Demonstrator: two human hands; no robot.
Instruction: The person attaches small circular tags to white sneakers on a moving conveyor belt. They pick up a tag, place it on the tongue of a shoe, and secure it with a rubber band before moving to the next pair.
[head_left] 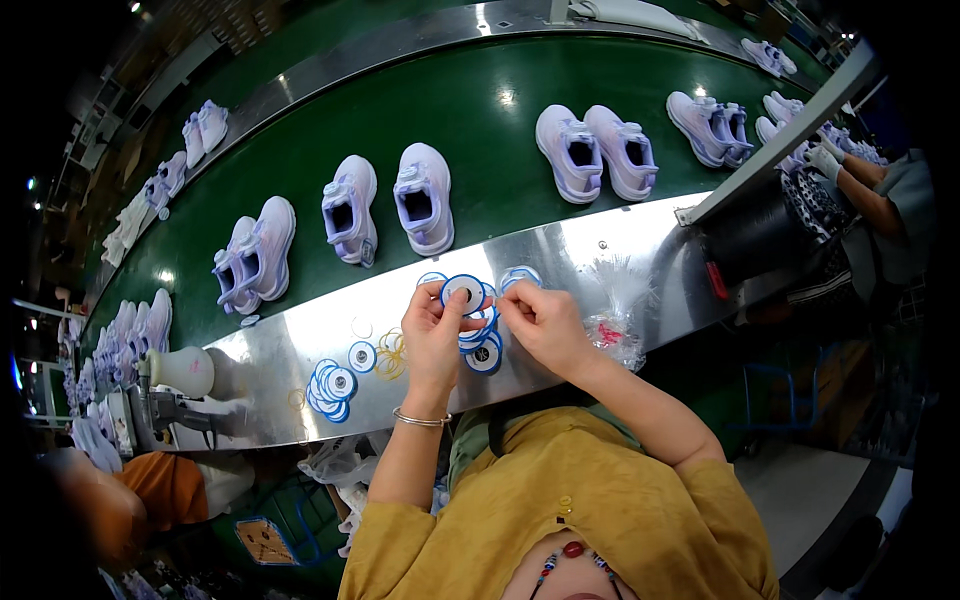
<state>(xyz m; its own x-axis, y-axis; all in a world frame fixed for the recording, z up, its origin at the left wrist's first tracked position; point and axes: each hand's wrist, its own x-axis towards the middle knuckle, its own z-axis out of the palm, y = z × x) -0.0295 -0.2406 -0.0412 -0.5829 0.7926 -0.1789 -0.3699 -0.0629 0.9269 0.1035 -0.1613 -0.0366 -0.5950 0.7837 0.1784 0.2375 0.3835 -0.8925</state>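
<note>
My left hand pinches a round white tag with a blue rim between thumb and fingers, above the metal ledge. Close to the tag's right edge, my right hand has its thumb and fingertips pressed together; whatever they grip is too small to make out. Beneath and between the hands lies a loose pile of similar round tags, partly hidden. One more tag shows just beyond my right fingertips. Thin yellow loops lie left of my left wrist, beside a single tag.
Pale lilac sneakers stand in pairs along the green conveyor belt. Another tag pile lies on the metal ledge at left. Clear thin plastic strands lie at right. A co-worker's gloved hand is among shoes at far right.
</note>
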